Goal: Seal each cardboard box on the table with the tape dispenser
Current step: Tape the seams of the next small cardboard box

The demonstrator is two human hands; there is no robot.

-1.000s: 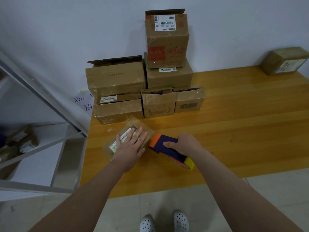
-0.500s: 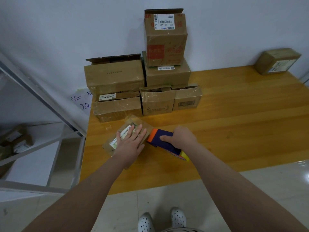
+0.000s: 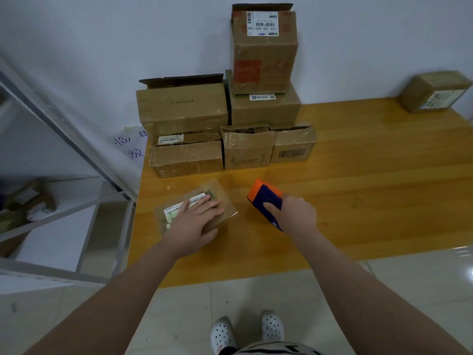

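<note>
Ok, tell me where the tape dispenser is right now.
Head view: the tape dispenser is gripped in the right hand near the wooden table's front edge, just right of the small labelled box under the left hand.

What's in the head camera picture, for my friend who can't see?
A person's left hand presses flat on a small brown cardboard box on an orange wooden table, while the right hand grips an orange-and-blue tape dispenser beside it.

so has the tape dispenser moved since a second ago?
Yes. The tape dispenser, gripped by the right hand, went right and back toward the box stack; a gap now separates it from the small box.
</note>
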